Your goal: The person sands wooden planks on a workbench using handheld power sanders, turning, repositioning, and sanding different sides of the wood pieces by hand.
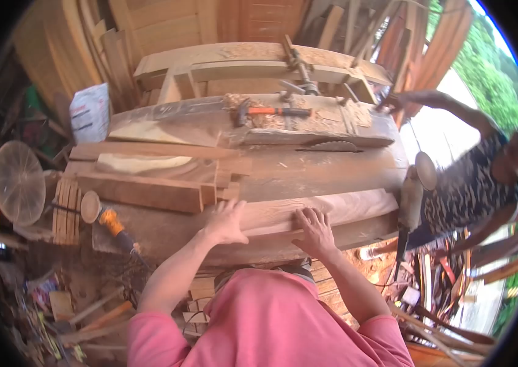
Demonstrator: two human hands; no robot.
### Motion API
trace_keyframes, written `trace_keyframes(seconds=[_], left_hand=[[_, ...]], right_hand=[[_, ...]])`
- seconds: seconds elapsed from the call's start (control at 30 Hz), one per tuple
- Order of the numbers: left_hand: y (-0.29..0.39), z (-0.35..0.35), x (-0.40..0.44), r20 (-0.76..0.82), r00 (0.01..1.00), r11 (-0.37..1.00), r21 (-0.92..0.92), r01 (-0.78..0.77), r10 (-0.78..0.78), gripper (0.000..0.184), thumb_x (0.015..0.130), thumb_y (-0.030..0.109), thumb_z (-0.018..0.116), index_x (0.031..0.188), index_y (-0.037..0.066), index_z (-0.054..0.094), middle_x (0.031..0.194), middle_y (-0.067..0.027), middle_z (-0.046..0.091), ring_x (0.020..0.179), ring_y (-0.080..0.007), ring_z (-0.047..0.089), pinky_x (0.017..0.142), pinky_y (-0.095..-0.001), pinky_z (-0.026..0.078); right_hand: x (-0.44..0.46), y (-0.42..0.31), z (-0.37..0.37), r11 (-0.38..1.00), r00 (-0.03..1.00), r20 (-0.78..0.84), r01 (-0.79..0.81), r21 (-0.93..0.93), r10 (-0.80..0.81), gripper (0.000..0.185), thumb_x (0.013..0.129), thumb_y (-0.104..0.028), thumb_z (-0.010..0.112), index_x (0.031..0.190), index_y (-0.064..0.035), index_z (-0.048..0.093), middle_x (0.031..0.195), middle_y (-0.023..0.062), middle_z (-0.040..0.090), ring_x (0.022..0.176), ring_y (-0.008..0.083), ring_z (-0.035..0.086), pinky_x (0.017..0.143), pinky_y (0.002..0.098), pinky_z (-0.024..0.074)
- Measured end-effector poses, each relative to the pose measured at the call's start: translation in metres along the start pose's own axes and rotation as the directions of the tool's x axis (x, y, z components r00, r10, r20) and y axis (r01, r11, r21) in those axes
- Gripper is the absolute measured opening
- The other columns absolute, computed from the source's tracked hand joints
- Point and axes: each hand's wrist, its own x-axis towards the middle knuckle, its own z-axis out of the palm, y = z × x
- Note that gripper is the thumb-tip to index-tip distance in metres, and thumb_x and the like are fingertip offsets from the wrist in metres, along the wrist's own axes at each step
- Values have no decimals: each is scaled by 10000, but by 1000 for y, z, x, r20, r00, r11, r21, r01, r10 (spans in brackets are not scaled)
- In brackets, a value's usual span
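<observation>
A long, smooth wooden piece point(347, 207) with a curved right end lies along the near side of the workbench point(308, 168). My left hand point(227, 222) grips its left end, thumb toward the near face and fingers over the top. Further right, my right hand point(316, 231) holds the same piece around its middle, with bent fingers on its upper surface. Beyond my left hand are stacked squared timbers point(142, 191). An angle grinder point(115, 224) with a round disc is at the bench's left edge. Another disc tool point(413, 196) is by the right end of the piece.
A circular saw blade point(332, 147) sticks up through the bench. Behind it a hammer point(277, 112) with an orange-and-black handle lies among wood shavings. A co-worker point(470, 183) stands at the right, one arm stretched toward the bench. Offcuts point(93, 318) litter the floor.
</observation>
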Motion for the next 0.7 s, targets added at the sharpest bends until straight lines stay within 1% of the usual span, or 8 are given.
trace_keyframes(seconds=[0.17, 0.2, 0.3, 0.43, 0.47, 0.53, 0.63, 0.7], left_hand=[[0, -6, 9, 388, 917, 950, -311, 39, 89, 1031, 576, 530, 925, 1377, -21, 582, 1360, -247, 630, 1245, -384, 609, 1048, -424, 493], [-29, 10, 13, 321, 942, 937, -348, 20, 100, 959, 606, 556, 913, 1318, -27, 642, 1264, -238, 692, 1188, -364, 657, 1018, -408, 512], [-62, 28, -1, 378, 925, 880, -450, 153, 32, 961, 640, 585, 896, 1338, -23, 640, 1324, -222, 671, 1235, -338, 643, 1037, -397, 502], [-97, 31, -46, -89, 956, 733, -663, 153, -279, 646, 775, 413, 872, 1216, -20, 685, 1244, -206, 697, 1173, -319, 660, 1002, -408, 513], [-119, 39, -52, -155, 901, 617, -773, 145, -406, 537, 809, 358, 855, 1158, -17, 695, 1181, -199, 713, 1127, -325, 668, 983, -419, 518], [-163, 60, -73, -490, 599, 702, -689, 178, -633, 492, 839, 314, 823, 1179, -1, 658, 1168, -199, 690, 1090, -342, 656, 980, -456, 509], [-220, 69, -116, -766, 56, 663, -516, 542, -641, 577, 858, 311, 797, 1296, 14, 568, 1209, -224, 637, 1081, -373, 632, 998, -494, 485], [-244, 60, -133, -763, -124, 498, -526, 690, -634, 694, 847, 329, 802, 1379, 4, 496, 1281, -254, 589, 1127, -397, 610, 1027, -506, 465]], right_hand=[[-2, 32, 4, 991, 991, -68, 112, -77, -117, 305, 820, -123, 678, 1119, -96, 625, 1179, 95, 647, 1191, 281, 586, 1007, 459, 458], [13, 26, 11, 985, 971, -169, 163, -61, -171, 166, 856, -74, 594, 1012, -106, 638, 1047, 65, 684, 1067, 286, 638, 942, 435, 484], [27, 12, 24, 986, 986, 56, 157, -51, -154, 192, 842, -101, 619, 1027, -126, 664, 998, 84, 708, 1048, 295, 662, 937, 439, 491], [53, 7, 16, 989, 964, 250, 113, -97, -86, 214, 823, -123, 651, 1030, -134, 705, 927, 116, 743, 973, 338, 713, 856, 468, 541], [59, 8, 14, 991, 957, 284, 99, -95, -68, 219, 815, -127, 661, 1028, -131, 713, 918, 127, 747, 957, 350, 721, 833, 478, 552], [68, 1, 10, 992, 930, 364, 90, -88, -52, 241, 797, -132, 686, 1035, -126, 725, 921, 145, 756, 934, 368, 732, 795, 493, 569], [75, -8, -5, 997, 880, 475, 28, -66, 7, 262, 803, -186, 690, 1056, -121, 721, 979, 165, 753, 1005, 381, 713, 896, 499, 549], [75, -12, -9, 994, 890, 454, 89, -65, -50, 338, 809, -245, 726, 1120, -114, 716, 991, 168, 754, 1002, 384, 714, 890, 491, 554]])
